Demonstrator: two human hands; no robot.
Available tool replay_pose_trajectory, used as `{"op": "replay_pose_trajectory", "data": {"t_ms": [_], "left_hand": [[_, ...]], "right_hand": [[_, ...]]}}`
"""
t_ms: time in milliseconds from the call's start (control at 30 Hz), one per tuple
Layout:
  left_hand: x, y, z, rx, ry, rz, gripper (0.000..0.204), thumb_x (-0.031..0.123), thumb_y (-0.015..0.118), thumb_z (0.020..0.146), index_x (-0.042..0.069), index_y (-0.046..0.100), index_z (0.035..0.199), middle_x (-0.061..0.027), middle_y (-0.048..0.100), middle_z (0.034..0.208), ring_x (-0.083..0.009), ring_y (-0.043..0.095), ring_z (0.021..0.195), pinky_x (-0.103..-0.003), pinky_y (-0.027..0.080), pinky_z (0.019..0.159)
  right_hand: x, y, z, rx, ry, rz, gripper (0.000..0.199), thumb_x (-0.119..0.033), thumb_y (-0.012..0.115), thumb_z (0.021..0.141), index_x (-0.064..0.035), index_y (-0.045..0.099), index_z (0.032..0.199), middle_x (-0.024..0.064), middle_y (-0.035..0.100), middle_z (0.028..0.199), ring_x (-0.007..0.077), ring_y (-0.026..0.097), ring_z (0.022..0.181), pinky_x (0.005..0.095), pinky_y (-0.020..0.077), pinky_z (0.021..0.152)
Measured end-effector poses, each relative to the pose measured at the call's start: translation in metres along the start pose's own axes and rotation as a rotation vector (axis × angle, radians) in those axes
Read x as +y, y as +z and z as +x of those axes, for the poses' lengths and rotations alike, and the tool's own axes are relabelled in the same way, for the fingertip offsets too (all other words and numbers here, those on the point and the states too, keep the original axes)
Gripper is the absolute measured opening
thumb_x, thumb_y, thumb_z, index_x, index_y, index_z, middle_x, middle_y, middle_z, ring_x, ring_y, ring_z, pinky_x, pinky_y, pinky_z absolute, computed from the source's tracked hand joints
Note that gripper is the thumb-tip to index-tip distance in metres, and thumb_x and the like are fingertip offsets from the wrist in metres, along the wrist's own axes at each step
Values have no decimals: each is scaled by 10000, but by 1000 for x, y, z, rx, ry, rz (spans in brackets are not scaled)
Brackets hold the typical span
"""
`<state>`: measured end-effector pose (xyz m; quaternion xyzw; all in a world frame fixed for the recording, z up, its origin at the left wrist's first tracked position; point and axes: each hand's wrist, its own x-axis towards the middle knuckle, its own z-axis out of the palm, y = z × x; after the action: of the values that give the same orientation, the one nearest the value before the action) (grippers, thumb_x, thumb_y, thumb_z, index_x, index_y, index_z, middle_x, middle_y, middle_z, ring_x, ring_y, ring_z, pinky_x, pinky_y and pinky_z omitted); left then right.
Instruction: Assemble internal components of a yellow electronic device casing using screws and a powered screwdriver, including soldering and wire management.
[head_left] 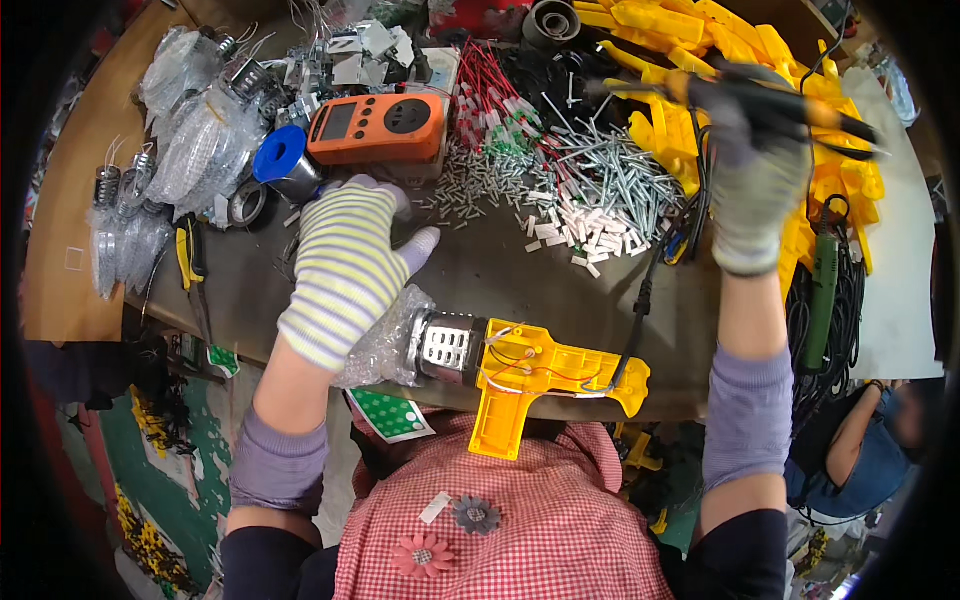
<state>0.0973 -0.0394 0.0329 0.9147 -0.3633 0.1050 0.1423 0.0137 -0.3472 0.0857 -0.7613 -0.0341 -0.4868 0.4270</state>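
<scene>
My left hand (350,262), in a striped white glove, hovers palm down over the dark workbench (520,285), fingers spread, holding nothing. It is just above a yellow pistol-shaped tool half-shell (540,375) with a metal barrel (445,345) wrapped in clear plastic, lying at the bench's near edge. My right hand (755,170), in a grey glove, is raised at the far right and grips a black and orange soldering iron (790,105), tip pointing right.
An orange meter (378,127), a blue tape roll (280,155), bagged heating elements (195,140), red wires (490,90), several screws (610,175) and white sleeves (565,225) lie behind. Yellow shells (700,40) pile at the right. A green tool (822,290) hangs there.
</scene>
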Motion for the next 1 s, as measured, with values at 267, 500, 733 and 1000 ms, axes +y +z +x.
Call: {"op": "replay_pose_trajectory", "data": {"t_ms": [267, 500, 733, 1000], "left_hand": [[20, -5, -6, 316, 81, -201, 110, 25, 687, 802, 63, 711, 903, -113, 662, 853, -287, 626, 810, -400, 465, 737], [79, -49, -39, 114, 289, -654, 212, -19, 684, 737, 95, 751, 902, -34, 525, 763, -210, 516, 711, -331, 428, 660], [91, -33, -40, 29, 243, -705, 122, 53, 666, 774, 91, 731, 870, -61, 558, 783, -250, 546, 741, -361, 449, 703], [90, -31, -35, 12, 209, -762, 131, 57, 671, 777, 85, 733, 888, -67, 573, 800, -254, 556, 754, -360, 455, 698]], "right_hand": [[-66, -76, -65, 390, 581, 582, 313, -381, 568, 1007, -68, 570, 994, 15, 501, 680, 151, 463, 564, 291, 366, 529], [-68, -56, -92, 338, 654, 679, 312, -376, 621, 971, -69, 563, 967, 12, 495, 645, 143, 436, 549, 290, 367, 547], [-61, -52, -99, 431, 688, 697, 295, -351, 648, 962, -68, 566, 981, 4, 512, 676, 123, 466, 565, 285, 407, 592], [-56, -49, -99, 432, 655, 666, 295, -347, 648, 965, -64, 570, 990, 7, 523, 706, 122, 486, 588, 294, 424, 605]]}}
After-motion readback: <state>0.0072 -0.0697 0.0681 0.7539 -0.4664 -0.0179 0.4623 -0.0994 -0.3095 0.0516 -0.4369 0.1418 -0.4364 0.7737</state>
